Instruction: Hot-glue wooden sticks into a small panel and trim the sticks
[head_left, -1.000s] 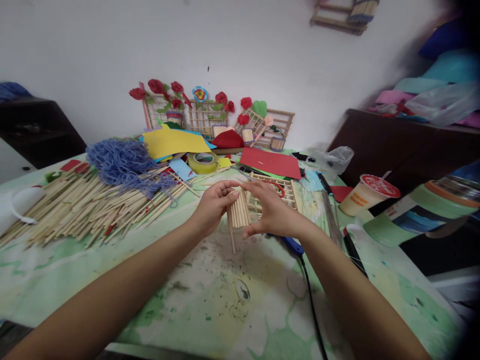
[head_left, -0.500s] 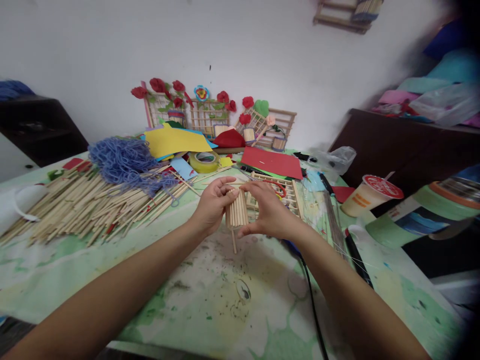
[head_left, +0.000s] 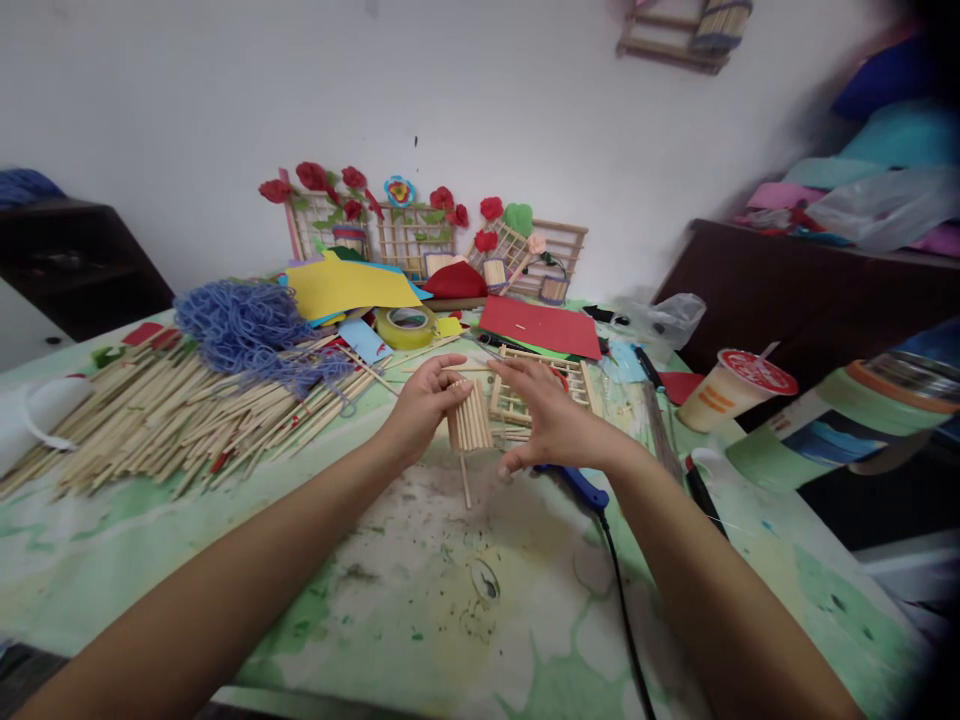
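A small holder of short wooden sticks [head_left: 470, 418], set side by side, is pinched at its upper left by my left hand [head_left: 426, 405]. One loose-looking stick [head_left: 466, 483] points down from below it toward the tablecloth. My right hand [head_left: 541, 415] is just right of the holder, thumb and fingers spread apart, with nothing visible in its grasp. Beneath and behind the right hand lies a lattice of sticks [head_left: 512, 398]. A blue-handled tool [head_left: 581, 487] with a black cord rests below that hand, partly hidden by it.
Loose wooden sticks [head_left: 187, 420] and blue yarn [head_left: 236, 325] are heaped at left. Yellow tape [head_left: 406, 327] and red paper [head_left: 540, 326] lie behind my hands. A lidded drink cup [head_left: 735, 388] and a green flask [head_left: 821, 425] stand right. Flower-decorated stick frames [head_left: 416, 235] lean on the wall.
My right hand has drawn back to the right, away from the stick holder, and its fingers have spread. The left hand keeps its hold. More of the blue-handled tool shows.
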